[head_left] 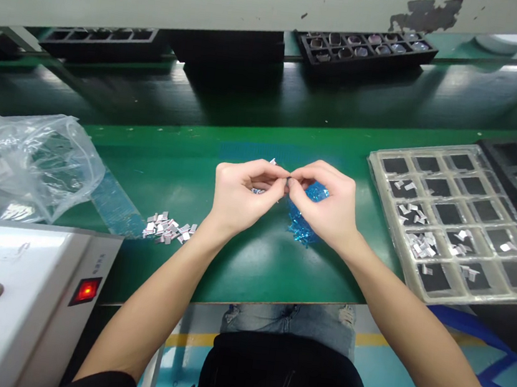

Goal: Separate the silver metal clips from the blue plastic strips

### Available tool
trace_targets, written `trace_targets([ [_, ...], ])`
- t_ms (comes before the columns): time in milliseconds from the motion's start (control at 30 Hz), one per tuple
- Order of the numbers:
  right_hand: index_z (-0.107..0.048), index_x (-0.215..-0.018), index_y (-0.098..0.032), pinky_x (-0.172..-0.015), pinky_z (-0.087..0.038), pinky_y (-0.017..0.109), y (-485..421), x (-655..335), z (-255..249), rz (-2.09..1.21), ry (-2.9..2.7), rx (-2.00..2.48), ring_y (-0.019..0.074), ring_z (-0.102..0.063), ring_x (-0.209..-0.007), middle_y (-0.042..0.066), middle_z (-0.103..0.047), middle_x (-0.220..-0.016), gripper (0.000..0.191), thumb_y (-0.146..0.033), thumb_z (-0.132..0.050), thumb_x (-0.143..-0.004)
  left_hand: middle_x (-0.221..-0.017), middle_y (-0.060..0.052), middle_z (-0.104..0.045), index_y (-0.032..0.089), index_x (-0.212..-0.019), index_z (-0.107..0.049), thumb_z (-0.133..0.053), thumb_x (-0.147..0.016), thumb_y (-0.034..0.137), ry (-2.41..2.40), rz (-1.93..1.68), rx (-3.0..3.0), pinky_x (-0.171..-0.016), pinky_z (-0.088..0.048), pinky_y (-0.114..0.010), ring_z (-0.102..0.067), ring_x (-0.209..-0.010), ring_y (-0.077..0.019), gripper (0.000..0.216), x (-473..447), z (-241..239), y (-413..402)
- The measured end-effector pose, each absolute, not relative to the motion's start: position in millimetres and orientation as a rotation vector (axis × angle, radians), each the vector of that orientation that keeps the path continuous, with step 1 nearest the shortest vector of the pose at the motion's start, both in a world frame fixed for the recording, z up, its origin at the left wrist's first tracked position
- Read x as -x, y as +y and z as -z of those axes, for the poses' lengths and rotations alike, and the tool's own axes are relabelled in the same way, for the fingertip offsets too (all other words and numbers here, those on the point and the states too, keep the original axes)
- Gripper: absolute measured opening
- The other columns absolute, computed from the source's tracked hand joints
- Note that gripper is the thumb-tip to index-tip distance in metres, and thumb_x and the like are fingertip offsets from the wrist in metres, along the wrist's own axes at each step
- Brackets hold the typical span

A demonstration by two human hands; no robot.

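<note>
My left hand [246, 193] and my right hand [328, 199] meet over the green bench top [241, 260]. Their thumbs and forefingers pinch a small dark piece [288, 182] between them, too small to name. Under my right hand lies a heap of shiny blue film scraps [302, 227]. A few small pale pieces [257, 191] show behind my left hand's fingers. Left of my left wrist is a pile of small white and grey rectangular pieces [169, 229].
On the right, a clear compartment tray [418, 219] holds small silvery pieces. A grey machine [8, 276] with a lit red switch [86, 290] stands at left, by a plastic bag [55, 162]. Behind, black trays [370, 50] sit beneath a metal beam [244, 3].
</note>
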State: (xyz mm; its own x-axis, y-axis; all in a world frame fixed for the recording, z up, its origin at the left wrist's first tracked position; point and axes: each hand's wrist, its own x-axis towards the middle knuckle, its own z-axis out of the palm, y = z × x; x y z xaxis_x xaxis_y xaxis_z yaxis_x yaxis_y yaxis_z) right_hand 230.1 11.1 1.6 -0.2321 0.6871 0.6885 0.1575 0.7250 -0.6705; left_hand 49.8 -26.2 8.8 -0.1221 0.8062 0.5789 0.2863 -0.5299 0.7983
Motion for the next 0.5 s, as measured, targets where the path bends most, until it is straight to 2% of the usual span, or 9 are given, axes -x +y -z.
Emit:
trace_targets([
  [333, -0.081, -0.093, -0.022, -0.074, -0.058, 0.034, 11.1, -229.9, 1.3, -0.448, -1.798, 0.67, 0.0172, -0.073, -0.077, 0.002, -0.083, -0.09, 0.014, -0.014, -0.073, -0.1, -0.086, 0.001, -0.089, 0.021, -0.092, -0.092, -0.081, -0.089, 0.014, 1.202, -1.733, -1.826, -0.071, -0.072, -0.018, -0.087, -0.072, -0.0163, 0.013, -50.7, -5.9, -25.6],
  [500, -0.08, -0.09, -0.023, -0.074, -0.058, 0.034, 9.2, -228.7, -0.5, -0.512, -1.774, 0.695, 0.0175, -0.071, -0.076, 0.002, -0.081, -0.088, 0.014, -0.016, -0.072, -0.099, -0.085, 0.001, -0.088, 0.022, -0.092, -0.093, -0.08, -0.089, 0.016, 1.219, -1.727, -1.869, -0.07, -0.072, -0.02, -0.086, -0.07, -0.0168, 0.014, -51.7, -4.8, -25.9],
])
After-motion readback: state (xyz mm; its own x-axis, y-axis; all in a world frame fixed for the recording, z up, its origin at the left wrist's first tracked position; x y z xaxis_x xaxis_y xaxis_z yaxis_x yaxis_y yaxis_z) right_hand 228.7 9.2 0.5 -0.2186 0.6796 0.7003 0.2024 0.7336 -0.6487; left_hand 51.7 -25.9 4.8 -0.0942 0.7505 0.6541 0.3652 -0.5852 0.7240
